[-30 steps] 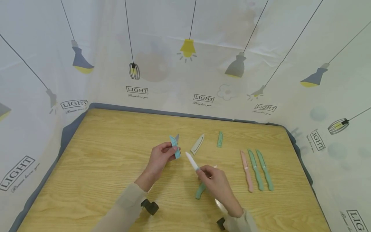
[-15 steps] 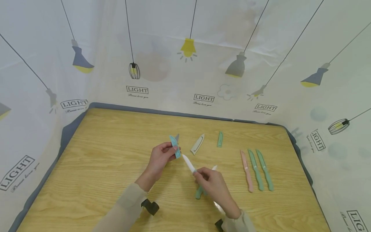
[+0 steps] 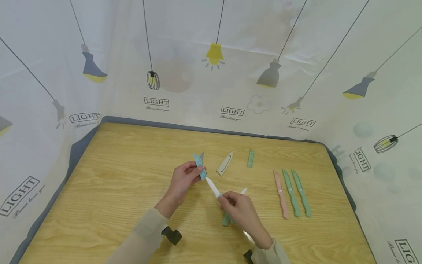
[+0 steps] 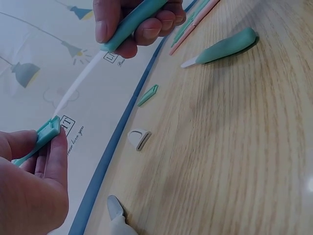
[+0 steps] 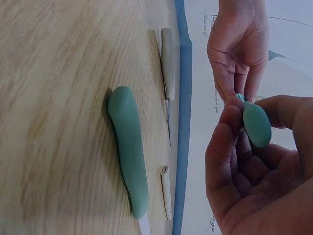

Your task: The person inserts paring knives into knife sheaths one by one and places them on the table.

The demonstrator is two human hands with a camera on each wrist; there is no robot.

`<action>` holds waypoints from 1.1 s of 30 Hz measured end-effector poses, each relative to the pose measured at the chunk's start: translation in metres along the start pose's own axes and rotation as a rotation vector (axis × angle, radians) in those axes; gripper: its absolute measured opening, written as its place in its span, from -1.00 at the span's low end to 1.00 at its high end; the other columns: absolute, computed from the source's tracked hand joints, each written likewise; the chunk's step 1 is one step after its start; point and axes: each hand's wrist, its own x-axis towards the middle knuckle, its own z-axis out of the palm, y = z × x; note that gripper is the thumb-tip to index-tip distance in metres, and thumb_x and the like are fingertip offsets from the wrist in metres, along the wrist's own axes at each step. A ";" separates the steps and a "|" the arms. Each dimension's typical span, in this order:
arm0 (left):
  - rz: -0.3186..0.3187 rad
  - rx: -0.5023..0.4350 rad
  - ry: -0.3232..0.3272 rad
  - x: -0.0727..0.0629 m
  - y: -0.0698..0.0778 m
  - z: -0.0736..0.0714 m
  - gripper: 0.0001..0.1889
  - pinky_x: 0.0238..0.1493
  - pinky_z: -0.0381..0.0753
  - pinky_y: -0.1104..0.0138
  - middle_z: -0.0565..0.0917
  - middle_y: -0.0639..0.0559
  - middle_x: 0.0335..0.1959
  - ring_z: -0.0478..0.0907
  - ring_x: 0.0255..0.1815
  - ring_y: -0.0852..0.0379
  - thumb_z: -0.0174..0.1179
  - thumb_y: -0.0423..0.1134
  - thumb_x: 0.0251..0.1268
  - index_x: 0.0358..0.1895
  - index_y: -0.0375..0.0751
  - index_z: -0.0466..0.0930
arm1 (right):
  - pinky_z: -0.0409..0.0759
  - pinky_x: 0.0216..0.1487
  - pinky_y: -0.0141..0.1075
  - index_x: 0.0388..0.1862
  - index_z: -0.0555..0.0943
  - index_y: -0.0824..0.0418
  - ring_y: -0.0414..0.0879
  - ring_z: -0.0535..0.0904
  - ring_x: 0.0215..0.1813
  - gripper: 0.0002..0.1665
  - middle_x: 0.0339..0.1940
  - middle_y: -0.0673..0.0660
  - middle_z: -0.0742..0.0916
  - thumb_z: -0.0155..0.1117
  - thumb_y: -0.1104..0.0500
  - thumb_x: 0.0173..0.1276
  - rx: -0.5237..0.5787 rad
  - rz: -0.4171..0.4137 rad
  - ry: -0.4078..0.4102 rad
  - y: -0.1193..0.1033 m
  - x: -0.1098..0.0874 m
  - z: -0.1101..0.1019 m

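In the head view my left hand (image 3: 182, 179) pinches a light blue-green knife sheath (image 3: 199, 165), held up over the table. My right hand (image 3: 242, 209) grips a knife (image 3: 213, 187) with a white blade. Its green handle (image 4: 136, 23) shows in the left wrist view, where the blade tip is right at the mouth of the sheath. Below the right hand, another green-handled knife (image 5: 128, 152) with a white blade lies on the wood, partly covered by that hand in the head view. Beyond the left hand lies a pale-handled knife (image 5: 167, 63) with a grey blade.
A white sheath (image 3: 225, 164) and a small green sheath (image 3: 250, 158) lie toward the back of the table. To the right, a pink knife (image 3: 281, 196) and two green knives (image 3: 291, 194) lie side by side, blades covered. A lamp-printed cloth (image 3: 194, 95) stands behind the table.
My right hand has moved a little left, bringing the knife's blade tip from a gap away up to the sheath's lower end. The left hand has stayed nearly still.
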 end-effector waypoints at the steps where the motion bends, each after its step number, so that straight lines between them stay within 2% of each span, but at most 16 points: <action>1: 0.001 -0.001 -0.003 0.000 0.000 0.000 -0.69 0.05 0.75 0.29 0.64 -0.47 0.14 0.68 0.15 -0.18 0.17 -0.42 0.52 0.20 -0.54 0.54 | 0.41 -0.66 -0.46 -0.18 0.75 0.32 -0.29 0.47 -0.60 -0.69 -0.47 0.12 0.75 0.27 0.07 0.56 0.000 0.002 0.000 0.000 0.000 0.000; 8: 0.000 0.004 0.001 0.001 -0.001 0.000 -0.68 0.05 0.75 0.28 0.68 -0.40 0.11 0.70 0.10 -0.09 0.17 -0.41 0.53 0.21 -0.55 0.53 | 0.36 -0.68 -0.48 -0.18 0.75 0.35 -0.31 0.42 -0.63 -0.67 -0.49 0.13 0.73 0.27 0.08 0.56 0.014 0.014 -0.009 -0.002 0.001 0.001; 20: 0.012 -0.015 -0.026 -0.001 -0.003 0.002 -0.66 0.08 0.74 0.26 0.64 -0.49 0.13 0.71 0.10 -0.11 0.17 -0.44 0.52 0.22 -0.61 0.50 | 0.37 -0.68 -0.47 -0.17 0.76 0.35 -0.30 0.44 -0.62 -0.67 -0.50 0.08 0.73 0.26 0.08 0.56 0.009 0.007 -0.008 -0.002 0.002 0.004; 26: 0.014 -0.017 -0.028 -0.002 -0.004 0.003 -0.65 0.09 0.74 0.25 0.68 -0.41 0.08 0.72 0.07 -0.05 0.16 -0.44 0.52 0.23 -0.61 0.49 | 0.34 -0.69 -0.50 -0.17 0.75 0.37 -0.31 0.43 -0.64 -0.68 -0.50 0.11 0.73 0.26 0.10 0.56 0.016 0.007 -0.012 -0.003 0.002 0.004; 33: 0.018 -0.024 -0.038 -0.003 -0.006 0.003 -0.64 0.10 0.73 0.26 0.60 -0.54 0.15 0.72 0.04 0.01 0.15 -0.44 0.53 0.25 -0.62 0.46 | 0.30 -0.71 -0.51 -0.19 0.74 0.38 -0.34 0.39 -0.66 -0.69 -0.50 0.13 0.73 0.25 0.12 0.56 0.015 -0.004 -0.012 -0.003 0.002 0.005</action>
